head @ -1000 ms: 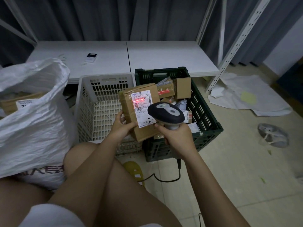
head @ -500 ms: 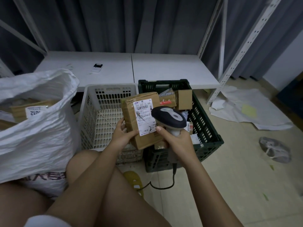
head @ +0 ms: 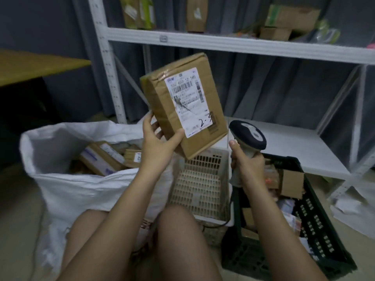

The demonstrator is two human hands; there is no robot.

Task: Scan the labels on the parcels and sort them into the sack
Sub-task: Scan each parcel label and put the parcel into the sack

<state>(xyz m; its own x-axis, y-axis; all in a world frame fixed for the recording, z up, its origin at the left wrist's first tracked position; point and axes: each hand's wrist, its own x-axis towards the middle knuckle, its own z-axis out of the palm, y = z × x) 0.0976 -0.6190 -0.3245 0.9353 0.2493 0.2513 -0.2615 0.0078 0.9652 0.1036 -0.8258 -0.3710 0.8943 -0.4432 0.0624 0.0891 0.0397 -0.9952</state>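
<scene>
My left hand (head: 160, 142) grips a brown cardboard parcel (head: 183, 104) by its lower left corner, thumb on the front face and fingers wrapped behind. I hold it up in the air, tilted, with its white shipping label (head: 187, 101) facing me; the label carries a barcode near its top and a handwritten mark near its bottom edge. The parcel hangs above the gap between the sack and the white basket, touching neither.

My right hand (head: 247, 169) is closed around the handle of a barcode scanner (head: 248, 136), whose dark head with a grey top sits just to the right of the parcel's lower corner and below the label, not touching the box. Its cable runs down past the basket.

The white woven sack (head: 67, 185) stands open on the left, close to my left knee, and already holds several taped cardboard parcels (head: 105, 157) with labels showing. Right of it, between my arms, is the white plastic basket (head: 203, 185) with slotted walls. To the right of that, a dark green crate (head: 316, 226) holds a jumble of small boxes and packets.

Farther off, a white metal shelf rack (head: 223, 43) spans the scene, with blurred boxes on its upper board and a bare white lower board behind the scanner. Crumpled white paper (head: 353, 211) lies on the floor at the far right.
</scene>
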